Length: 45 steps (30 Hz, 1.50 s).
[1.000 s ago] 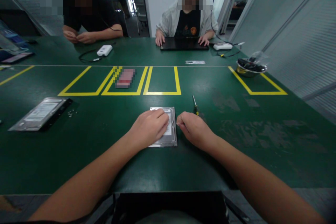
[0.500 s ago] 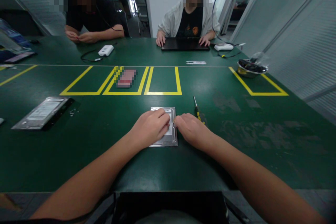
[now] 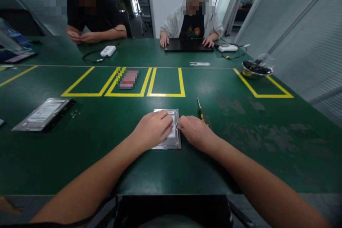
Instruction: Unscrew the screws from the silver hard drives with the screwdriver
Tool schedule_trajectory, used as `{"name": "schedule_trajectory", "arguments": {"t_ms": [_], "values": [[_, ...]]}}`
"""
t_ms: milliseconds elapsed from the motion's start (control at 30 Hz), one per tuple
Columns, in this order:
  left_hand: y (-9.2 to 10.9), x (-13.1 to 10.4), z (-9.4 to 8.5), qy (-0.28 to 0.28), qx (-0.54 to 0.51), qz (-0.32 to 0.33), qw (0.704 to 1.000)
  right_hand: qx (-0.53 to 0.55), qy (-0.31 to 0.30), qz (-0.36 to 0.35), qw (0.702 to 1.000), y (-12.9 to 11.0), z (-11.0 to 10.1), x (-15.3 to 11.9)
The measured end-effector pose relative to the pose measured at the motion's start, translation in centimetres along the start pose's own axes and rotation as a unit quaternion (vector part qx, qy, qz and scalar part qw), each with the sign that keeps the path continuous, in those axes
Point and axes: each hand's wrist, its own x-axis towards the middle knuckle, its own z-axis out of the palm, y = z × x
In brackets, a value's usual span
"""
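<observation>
On the green table (image 3: pixel 128 174), a screwdriver (image 3: pixel 200 111) lies near the right hand (image 3: pixel 196 131).

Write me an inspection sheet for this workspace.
Surface: green table, yellow outlines, scuffed at right.
Job's things: metal-cased drive; screwdriver beyond the right hand; second drive at left.
Clutter: tiny pieces beside the second drive; filled bowl.
Hands: left hand on the metal-cased drive; right hand at its right edge, grip unclear.
Cables: dark cord by a white box; more by another.
Surroundings: person in black; person in pale shirt, hands on flat black object.
</observation>
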Motion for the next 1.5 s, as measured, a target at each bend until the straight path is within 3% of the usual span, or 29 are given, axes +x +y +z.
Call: {"name": "schedule_trajectory", "arguments": {"t_ms": [233, 567, 900, 1033, 1167, 1333, 1500], "values": [[0.0, -0.1, 0.0, -0.003, -0.028, -0.006, 1.000, 0.163, -0.022, 0.119, 0.979, 0.2, -0.1, 0.0], [0.1, -0.1, 0.0, -0.026, -0.090, -0.020, 0.995, 0.275, 0.015, 0.160, 0.948, 0.6, 0.3, -0.4], [-0.2, -0.1, 0.6, -0.039, -0.122, 0.021, 0.991, 0.284, 0.016, 0.154, 0.946, 0.7, 0.1, -0.5], [-0.4, -0.1, 0.5, -0.044, -0.106, 0.041, 0.993, 0.234, 0.050, 0.167, 0.956, 0.7, -0.4, -0.6], [-0.6, -0.1, 0.6, -0.038, -0.076, 0.069, 0.994, 0.083, 0.091, 0.188, 0.974, 1.0, -1.6, -1.0], [-0.7, -0.1, 0.7, -0.031, -0.071, 0.087, 0.993, -0.142, -0.013, 0.249, 0.958, 1.5, -3.1, -1.4], [-0.9, -0.2, 0.9, -0.022, -0.089, 0.085, 0.992, -0.192, -0.124, 0.314, 0.922, 1.4, -3.5, -1.3]]}}
